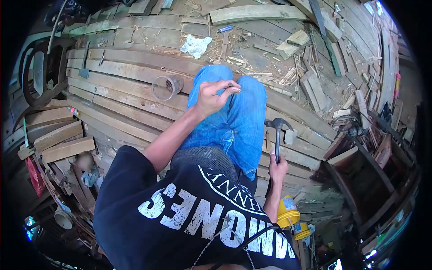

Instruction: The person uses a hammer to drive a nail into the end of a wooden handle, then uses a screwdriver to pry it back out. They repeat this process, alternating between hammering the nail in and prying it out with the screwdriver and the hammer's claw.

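Note:
I sit on a wooden plank floor (pixel 130 72) with my knees in blue jeans (pixel 234 117) in front of me. My left hand (pixel 215 96) is raised over my knees, its fingertips pinched on a small nail (pixel 231 85). My right hand (pixel 278 170) rests beside my right thigh and grips the handle of a claw hammer (pixel 278 128), whose head points up and away from me. The two hands are apart, with my legs between them.
A clear round container (pixel 165 87) lies on the planks left of my knees. A crumpled white rag (pixel 196 45) and wood offcuts (pixel 310 81) lie farther off. Yellow tubs (pixel 288 213) stand by my right elbow. Stacked boards (pixel 63 141) are at the left, a wooden frame (pixel 364 180) at the right.

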Demonstrator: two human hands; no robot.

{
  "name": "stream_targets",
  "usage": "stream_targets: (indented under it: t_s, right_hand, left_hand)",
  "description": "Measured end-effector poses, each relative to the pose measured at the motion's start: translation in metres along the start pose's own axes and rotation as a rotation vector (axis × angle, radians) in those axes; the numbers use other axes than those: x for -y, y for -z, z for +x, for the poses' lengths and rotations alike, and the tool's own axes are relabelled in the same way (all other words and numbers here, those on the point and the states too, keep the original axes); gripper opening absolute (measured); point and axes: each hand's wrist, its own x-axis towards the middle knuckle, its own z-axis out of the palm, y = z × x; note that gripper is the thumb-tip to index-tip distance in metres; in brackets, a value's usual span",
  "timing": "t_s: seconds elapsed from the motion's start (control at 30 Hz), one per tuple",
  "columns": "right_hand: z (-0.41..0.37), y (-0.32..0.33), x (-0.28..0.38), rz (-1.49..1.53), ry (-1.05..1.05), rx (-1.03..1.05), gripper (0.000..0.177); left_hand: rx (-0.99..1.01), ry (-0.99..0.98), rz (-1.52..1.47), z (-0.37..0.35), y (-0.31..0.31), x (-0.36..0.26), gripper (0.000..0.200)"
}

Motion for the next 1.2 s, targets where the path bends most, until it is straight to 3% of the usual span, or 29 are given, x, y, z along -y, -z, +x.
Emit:
stream_targets:
  t_s: [0.17,0.4,0.6,0.87,1.2]
  right_hand:
    - [-0.002,-0.005,-0.006,-0.029,0.065,-0.013,0.045]
    - [-0.009,0.008,0.02,0.036,0.108,-0.043,0.044]
    - [-0.02,0.034,0.063,0.244,0.337,-0.067,0.031]
    - [-0.047,0.061,0.123,0.185,0.628,-0.022,0.021]
    - [-0.057,0.057,0.149,0.035,0.749,-0.101,0.017]
  left_hand:
    - [0.014,-0.019,0.031,0.001,0.001,0.002,0.006]
    - [0.035,-0.235,0.087,0.0,-0.004,0.012,0.006]
    - [0.074,-0.296,0.098,-0.001,0.001,0.012,0.018]
    - [0.056,-0.301,0.063,-0.002,-0.001,0.006,0.019]
    - [0.082,-0.396,0.123,-0.005,0.0,0.013,0.024]
